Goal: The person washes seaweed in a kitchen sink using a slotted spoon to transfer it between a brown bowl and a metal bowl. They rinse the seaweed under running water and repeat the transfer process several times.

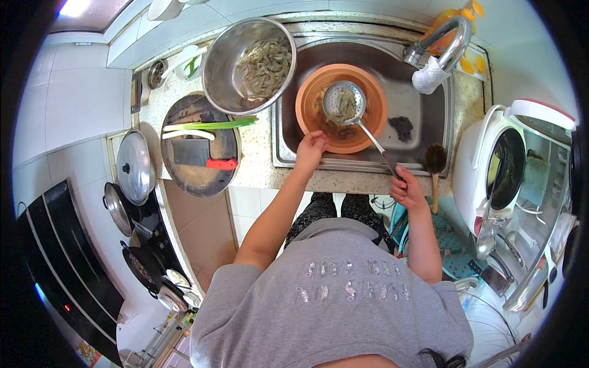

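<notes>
A perforated metal skimmer (pixel 332 99) holds a small heap of raw shrimp (pixel 346 106) over an orange-brown basin (pixel 306 92) in the sink. Its dark handle is gripped by my right hand (pixel 408 188) at the sink's front edge. My left hand (pixel 314 146) is at the basin's near left rim, its fingers curled; whether they touch the rim or hold anything is not clear. To the left, a large stainless steel bowl (pixel 218 69) contains many more shrimp. Dark debris (pixel 401 128) lies on the sink bottom, right of the basin.
A round chopping board (pixel 184 108) bears a cleaver (pixel 191 152) with a red handle and a green onion (pixel 230 123). The faucet (pixel 455 32) arches over the sink's back right. A brush (pixel 435 158) lies at its front right corner, beside an open rice cooker (pixel 474 152).
</notes>
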